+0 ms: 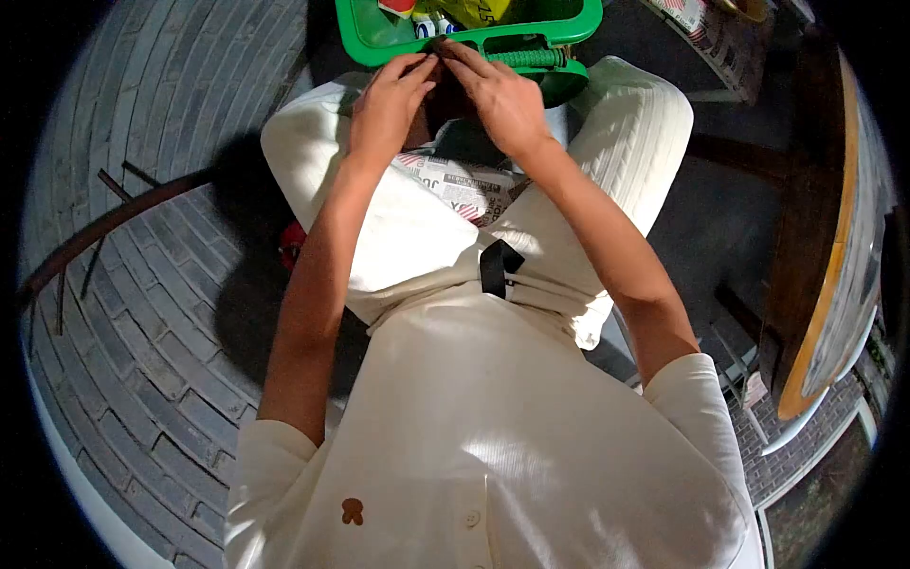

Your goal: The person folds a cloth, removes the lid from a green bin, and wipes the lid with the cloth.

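My left hand [386, 106] and my right hand [502, 100] meet by their fingertips at the front rim of a green plastic basket [379, 49]. Both sets of fingers are bent and closed together around a dark brown thing [445, 93]. Its kind I cannot make out, since shadow and the fingers cover much of it. The basket's green ribbed handle [524, 59] lies just beyond my right hand. Below the hands, a sheet of printed newspaper [462, 185] spreads between my legs.
Inside the basket are a yellow bag [472, 11] and small white-and-blue items [432, 26]. A wooden-edged table [823, 284] stands at right. More newspaper [725, 47] lies on a stand at upper right. A curved rusty metal bar [114, 216] crosses the brick paving at left.
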`<state>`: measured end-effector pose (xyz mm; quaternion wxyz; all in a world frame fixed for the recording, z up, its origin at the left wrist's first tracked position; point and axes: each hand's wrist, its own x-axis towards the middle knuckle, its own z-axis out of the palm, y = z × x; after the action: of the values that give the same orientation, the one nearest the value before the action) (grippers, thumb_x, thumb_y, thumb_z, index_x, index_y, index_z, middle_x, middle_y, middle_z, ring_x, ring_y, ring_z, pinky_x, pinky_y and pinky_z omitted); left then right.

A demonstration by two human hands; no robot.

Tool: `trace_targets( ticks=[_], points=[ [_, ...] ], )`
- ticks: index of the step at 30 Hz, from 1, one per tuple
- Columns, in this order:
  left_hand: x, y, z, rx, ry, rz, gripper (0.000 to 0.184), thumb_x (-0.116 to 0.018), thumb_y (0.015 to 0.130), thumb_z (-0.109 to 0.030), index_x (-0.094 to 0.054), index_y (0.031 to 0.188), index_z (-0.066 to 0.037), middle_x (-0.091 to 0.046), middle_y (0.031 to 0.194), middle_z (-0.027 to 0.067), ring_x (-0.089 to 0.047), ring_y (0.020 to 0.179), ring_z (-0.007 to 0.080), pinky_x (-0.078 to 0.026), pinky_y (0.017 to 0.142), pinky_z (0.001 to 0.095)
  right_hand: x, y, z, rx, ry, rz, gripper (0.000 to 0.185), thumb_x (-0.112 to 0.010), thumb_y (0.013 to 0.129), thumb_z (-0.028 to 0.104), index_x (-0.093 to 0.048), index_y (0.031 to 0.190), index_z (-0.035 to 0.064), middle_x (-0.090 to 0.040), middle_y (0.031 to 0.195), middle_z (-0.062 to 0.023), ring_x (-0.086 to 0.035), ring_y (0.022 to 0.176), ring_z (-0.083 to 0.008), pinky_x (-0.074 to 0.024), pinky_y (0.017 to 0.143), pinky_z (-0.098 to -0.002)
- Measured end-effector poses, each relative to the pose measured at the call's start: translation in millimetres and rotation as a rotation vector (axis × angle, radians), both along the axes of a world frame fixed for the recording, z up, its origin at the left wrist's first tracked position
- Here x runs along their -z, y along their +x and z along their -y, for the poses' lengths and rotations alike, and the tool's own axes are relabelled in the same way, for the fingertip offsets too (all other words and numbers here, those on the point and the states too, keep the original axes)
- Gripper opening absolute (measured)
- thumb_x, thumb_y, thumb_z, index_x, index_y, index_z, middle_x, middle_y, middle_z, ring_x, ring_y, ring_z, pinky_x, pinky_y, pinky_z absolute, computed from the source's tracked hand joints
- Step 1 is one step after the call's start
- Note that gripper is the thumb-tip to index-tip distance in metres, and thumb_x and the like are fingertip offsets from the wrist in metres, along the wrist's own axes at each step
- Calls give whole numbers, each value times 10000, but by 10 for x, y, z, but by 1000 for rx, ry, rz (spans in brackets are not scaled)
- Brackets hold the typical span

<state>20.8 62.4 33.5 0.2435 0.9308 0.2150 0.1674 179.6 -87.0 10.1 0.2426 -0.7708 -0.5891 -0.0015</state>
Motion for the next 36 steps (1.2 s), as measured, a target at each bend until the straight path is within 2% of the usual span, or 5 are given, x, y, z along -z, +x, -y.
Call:
trace_targets(
  ticks=[11, 18, 25, 29, 36],
  points=[
    [109, 895, 444, 119, -34, 170, 341, -770, 1045, -117, -806, 1383, -98, -754, 1359, 138, -752, 1197, 385, -616, 1004, 466, -60, 605, 575, 208, -7, 116, 521, -641, 987, 66, -721, 1493, 159, -619, 1681, 47, -802, 1086, -291, -686, 857, -394],
    [23, 305, -24, 87, 92, 14, 297, -755, 1053, -141, -812, 1333, -61, -760, 1354, 118, -739, 1224, 369, -609, 1035, 454, 20, -40, 15, 127, 131, -53, 440, -641, 1010, 81, -719, 1442, 104, -639, 1657, 7, -805, 1043, -302, -681, 823, -412],
    [15, 205, 87, 18, 216, -19, 303, -753, 1065, -173, -817, 1348, -84, -750, 1370, 88, -716, 1201, 341, -606, 1000, 463, 17, -45, 14, 89, 101, -69, 550, -662, 973, 75, -694, 1518, 133, -615, 1680, 22, -806, 1014, -278, -686, 807, -394],
    [109, 557, 300, 31, 176, 46, 340, -763, 1062, -195, -809, 1393, -133, -742, 1385, 45, -717, 1203, 312, -613, 989, 450, -133, 339, 374, 143, -11, -53, 651, -629, 976, -20, -665, 1581, 218, -612, 1693, 44, -793, 1190, -319, -666, 952, -408],
    [243, 1143, 485, 144, 207, 114, 424, -770, 1011, -180, -788, 1435, -188, -736, 1355, 15, -708, 1209, 281, -621, 1001, 435, -161, 646, 660, 289, -52, 57, 635, -645, 963, -6, -669, 1569, 181, -633, 1679, 21, -790, 1152, -320, -676, 912, -420]
  ],
)
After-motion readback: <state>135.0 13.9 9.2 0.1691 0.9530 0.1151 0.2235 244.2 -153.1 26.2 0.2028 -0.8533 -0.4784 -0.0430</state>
